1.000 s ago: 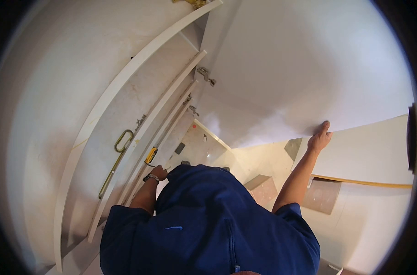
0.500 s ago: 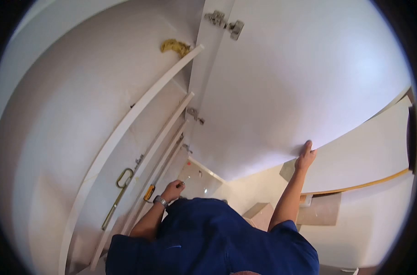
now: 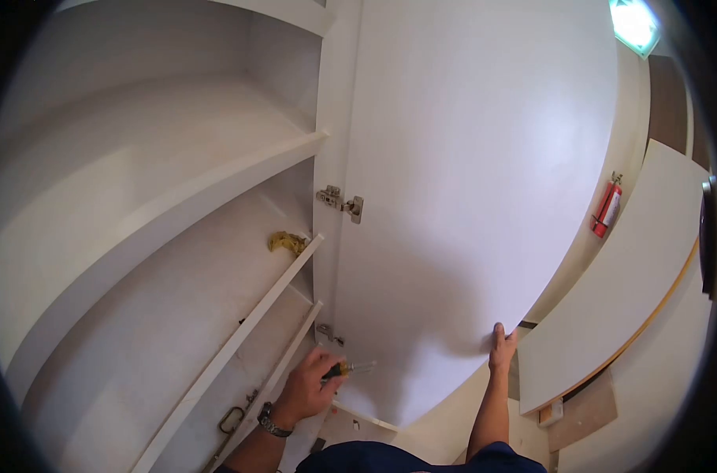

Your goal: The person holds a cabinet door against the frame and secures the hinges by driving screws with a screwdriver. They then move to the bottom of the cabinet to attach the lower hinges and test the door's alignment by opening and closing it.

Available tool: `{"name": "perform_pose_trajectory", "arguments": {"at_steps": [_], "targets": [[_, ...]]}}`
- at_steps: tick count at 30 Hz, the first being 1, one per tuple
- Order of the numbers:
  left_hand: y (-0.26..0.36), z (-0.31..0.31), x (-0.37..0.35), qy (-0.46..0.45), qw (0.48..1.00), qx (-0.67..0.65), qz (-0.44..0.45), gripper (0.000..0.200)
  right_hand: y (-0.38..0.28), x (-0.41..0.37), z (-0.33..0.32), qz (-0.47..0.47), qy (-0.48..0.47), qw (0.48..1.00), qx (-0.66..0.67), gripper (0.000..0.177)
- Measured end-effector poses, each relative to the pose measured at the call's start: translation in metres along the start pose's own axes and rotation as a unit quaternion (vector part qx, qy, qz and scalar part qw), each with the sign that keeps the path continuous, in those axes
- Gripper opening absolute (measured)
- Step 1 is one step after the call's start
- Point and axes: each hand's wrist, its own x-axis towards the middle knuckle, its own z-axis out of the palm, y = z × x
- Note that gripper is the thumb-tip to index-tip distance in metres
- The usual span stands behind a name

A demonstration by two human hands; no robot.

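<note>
A white cabinet door stands swung out from the cabinet, and my right hand grips its outer edge with the thumb on the inner face. In my left hand, fingers closed, is a screwdriver; its shaft is blurred and points right toward the door. Near that hand is a lower hinge. Farther up, another metal hinge joins the door to the cabinet side. A crumpled yellow item, perhaps a banana peel, lies on a shelf.
White shelves fill the left side, and an oblong brass-coloured metal piece rests on a lower one. Beyond the door, a red fire extinguisher hangs on the wall. A large white panel leans at the right.
My view has tilted upward, bringing the upper shelves and the extinguisher in. My left hand has risen from beside my body toward the lower hinge. My right hand stays on the door edge.
</note>
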Motion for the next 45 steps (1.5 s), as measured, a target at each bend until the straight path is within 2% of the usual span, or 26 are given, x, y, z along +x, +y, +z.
{"name": "perform_pose_trajectory", "arguments": {"at_steps": [2,5,7,9,13,17,19,21,23,26,32,35,41,45], "targets": [[0.028,-0.022,0.029,0.081,0.989,0.059,0.105,0.029,0.0,0.001,0.001,-0.008,0.0,1.0,-0.011,0.04],[0.065,-0.051,0.072,0.212,0.94,0.126,0.234,0.025,-0.004,0.0,0.003,-0.029,0.0,0.999,-0.026,0.041],[0.106,-0.079,0.097,0.251,0.913,0.172,0.271,0.024,-0.006,0.0,0.003,-0.02,0.0,0.999,-0.028,0.042],[0.131,-0.095,0.122,0.327,0.869,0.185,0.322,0.023,-0.009,-0.001,0.002,0.0,-0.002,1.0,-0.021,0.042],[0.177,-0.121,0.175,0.404,0.841,0.141,0.331,0.022,-0.01,-0.002,0.006,-0.026,0.003,1.0,-0.007,0.042],[0.195,-0.155,0.254,0.48,0.743,0.238,0.401,0.021,-0.007,-0.001,0.005,-0.005,0.001,1.0,-0.002,0.042],[0.215,-0.168,0.279,0.487,0.695,0.317,0.424,0.023,-0.006,0.001,0.003,-0.006,0.0,1.0,-0.025,0.041],[0.237,-0.181,0.296,0.451,0.726,0.36,0.374,0.011,-0.001,0.003,0.002,-0.023,-0.002,1.0,-0.009,0.041],[0.246,-0.195,0.326,0.45,0.706,0.424,0.347,0.007,-0.001,0.004,0.008,-0.029,-0.004,1.0,0.0,0.041],[0.25,-0.229,0.379,0.45,0.654,0.489,0.363,0.007,-0.01,-0.001,0.005,-0.028,-0.004,1.0,-0.005,0.044],[0.256,-0.238,0.412,0.463,0.665,0.535,0.237,0.012,-0.008,-0.002,0.005,-0.035,-0.008,0.999,0.018,0.048],[0.255,-0.235,0.419,0.485,0.657,0.536,0.213,0.015,-0.009,-0.001,0.004,-0.018,-0.012,0.999,0.04,0.048],[0.256,-0.242,0.443,0.49,0.629,0.569,0.2,0.017,-0.017,-0.002,0.009,-0.025,-0.005,1.0,0.015,0.052],[0.257,-0.248,0.458,0.494,0.621,0.565,0.226,0.018,-0.015,-0.002,0.007,-0.029,-0.001,1.0,-0.003,0.053]]}}
